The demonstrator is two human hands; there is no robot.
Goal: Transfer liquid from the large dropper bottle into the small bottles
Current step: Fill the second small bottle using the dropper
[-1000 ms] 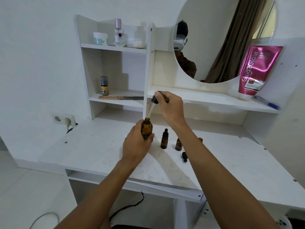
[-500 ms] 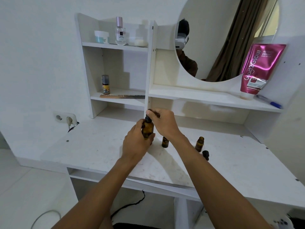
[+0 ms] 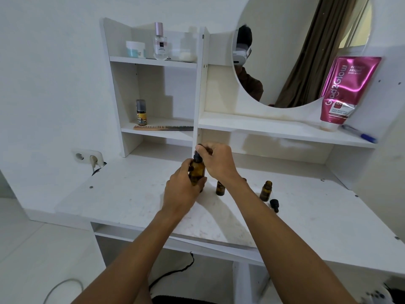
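My left hand (image 3: 183, 189) grips the large amber dropper bottle (image 3: 196, 172) upright over the white desk (image 3: 135, 200). My right hand (image 3: 215, 160) pinches the black dropper cap (image 3: 198, 155) that sits on the bottle's neck. Behind my right wrist stands one small amber bottle (image 3: 220, 188), its top hidden by the wrist. A second small amber bottle (image 3: 265, 191) stands open to the right, with its black dropper cap (image 3: 274, 205) lying on the desk beside it.
White shelves rise behind the desk with a comb (image 3: 163, 127), a small spray bottle (image 3: 141, 112), jars and a perfume bottle (image 3: 160, 42). A round mirror (image 3: 295, 51), a pink tube (image 3: 344, 93) and a pen (image 3: 359, 134) are to the right. A wall socket (image 3: 87, 157) is at left.
My right hand lowered the dropper from above the large bottle into its neck; the cap now sits on the bottle. The left hand kept hold of the bottle.
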